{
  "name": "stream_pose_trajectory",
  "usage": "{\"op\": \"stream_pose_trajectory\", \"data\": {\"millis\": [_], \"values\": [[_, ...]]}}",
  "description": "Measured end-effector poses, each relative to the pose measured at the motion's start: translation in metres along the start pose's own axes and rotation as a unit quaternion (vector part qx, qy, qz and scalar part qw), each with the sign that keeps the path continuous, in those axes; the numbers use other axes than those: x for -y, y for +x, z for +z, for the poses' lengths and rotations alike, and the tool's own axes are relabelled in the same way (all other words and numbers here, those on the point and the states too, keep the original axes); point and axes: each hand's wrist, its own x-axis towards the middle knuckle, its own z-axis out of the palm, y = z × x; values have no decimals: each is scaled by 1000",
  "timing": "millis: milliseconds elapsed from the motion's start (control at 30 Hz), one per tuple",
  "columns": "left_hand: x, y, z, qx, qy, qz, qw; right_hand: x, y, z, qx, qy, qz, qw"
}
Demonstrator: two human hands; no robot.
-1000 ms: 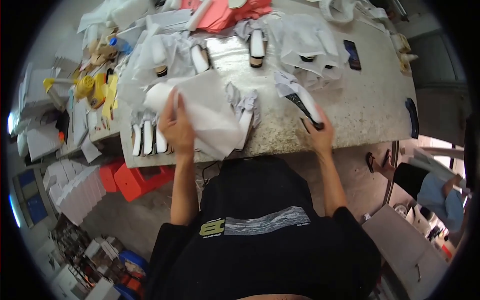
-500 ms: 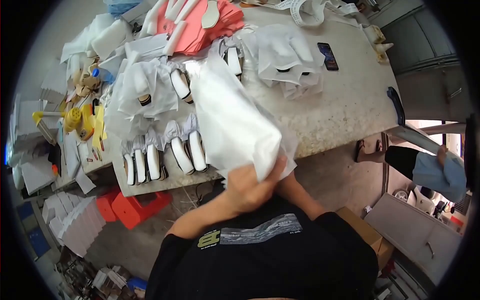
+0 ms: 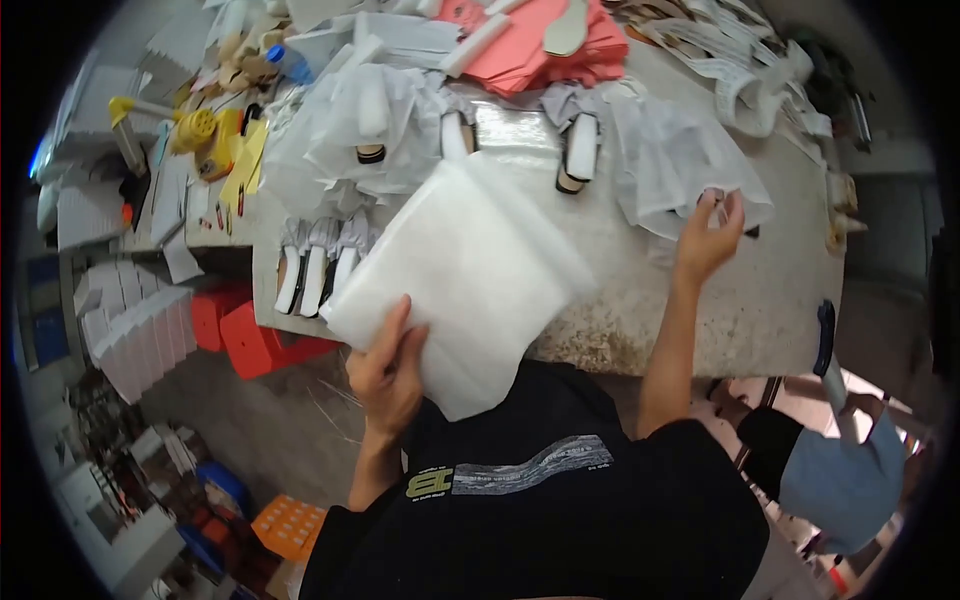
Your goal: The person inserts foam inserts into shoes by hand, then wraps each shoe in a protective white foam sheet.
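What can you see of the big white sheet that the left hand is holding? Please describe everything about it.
The white sheet looks like thin, soft wrapping paper or foam, slightly see-through and nearly rectangular, perhaps folded double. It is held flat and tilted, one corner pointing toward the person's black shirt. The left hand grips its lower left edge, thumb on top. It hangs over the near edge of the stone-topped table, partly covering the row of white shoes. The right hand does not touch it.

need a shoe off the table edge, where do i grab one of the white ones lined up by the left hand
Judging by their pose, take a white shoe across its narrow sides near the end closest to the table edge, coming from above; they lie flat, side by side, so only the tops are free.
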Motion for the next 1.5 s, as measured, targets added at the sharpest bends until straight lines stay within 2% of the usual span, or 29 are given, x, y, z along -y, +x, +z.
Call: {"op": "stream_pose_trajectory", "data": {"millis": [33, 67, 100, 133, 167, 200, 233, 267, 333, 367, 433, 600, 633, 667, 700, 800, 833, 933, 1000, 1033, 1100, 1167, 1200, 1267, 1300, 1367, 1433, 1467, 1500], "values": [[3, 1, 3, -1, 4, 14, 1000, 46, -26, -15, 67, 29, -13, 997], [7, 3, 6, 3, 8, 27, 1000, 82, -59, -25, 227, 120, -66, 964], [11, 5, 8, 11, 11, 41, 999, 118, -84, -32, 439, 311, -85, 839], [16, 8, 9, 46, 7, 56, 997, 138, -109, -36, 634, 407, -43, 656], [23, 14, 11, 84, -2, 75, 994, 141, -126, -33, 617, 393, -180, 657], [27, 24, 8, 88, -4, 68, 994, 136, -127, -20, 578, 388, -214, 685], [30, 35, 1, -12, 31, -1, 999, 128, -121, -2, 541, 381, -249, 708], [37, 43, -9, -112, 70, -70, 989, 118, -106, 16, 544, 345, -194, 740], [70, 49, -40, -176, 137, -77, 972, 98, -95, 65, 567, 264, 114, 772], [77, 50, -54, -177, 137, -79, 971, 77, -108, 101, 484, 200, 41, 851], [84, 48, -74, -272, -36, -289, 917, 49, -154, 154, 350, 49, -198, 914], [78, 69, -61, -323, -45, -256, 910, 49, -205, 222, 397, 166, -200, 880], [79, 72, -60, -321, -39, -245, 914, 58, -194, 209, 448, 240, -18, 861], [80, 76, -58, -320, -34, -234, 917, 72, -168, 181, 483, 303, 162, 805], [86, 78, -55, -328, -36, -236, 914, 88, -130, 142, 520, 279, 220, 777], [108, 84, -40, -268, 17, -142, 953, 109, -64, 12, 540, 289, 111, 782], [109, 88, -30, -246, 41, -93, 964, 107, -44, -29, 548, 283, -32, 786], [93, 106, -3, -150, 37, -18, 988, 133, -10, -118, 615, 297, -94, 725], [55, 101, 12, 12, 136, 32, 990, 144, -8, -134, 630, 149, -361, 671], [41, 91, 30, 59, 175, 163, 969, 150, -19, -128, 620, 114, -417, 655], [1, 64, 52, 132, 95, 263, 951, 120, -53, -115, 608, 148, -298, 721], [-5, 36, 74, 84, 113, 282, 949, 107, -100, -118, 525, 301, 56, 794], [-13, 34, 80, 84, 107, 296, 945, 118, -114, -122, 513, 300, 49, 803], [-17, 28, 81, 12, 31, 320, 947, 135, -147, -140, 395, 391, 310, 771], [-17, 30, 77, 35, 57, 324, 944, 127, -147, -148, 384, 389, 321, 773], [-7, 55, 68, 65, 82, 340, 935, 99, -129, -150, 399, 301, 84, 862], [0, 79, 67, -14, 43, 244, 969, 80, -115, -152, 387, 180, -165, 889], [7, 67, 81, 11, 88, 247, 965, 81, -115, -155, 378, 176, -164, 894], [10, 48, 96, 36, 134, 249, 958, 87, -117, -157, 367, 221, -32, 903]]}}
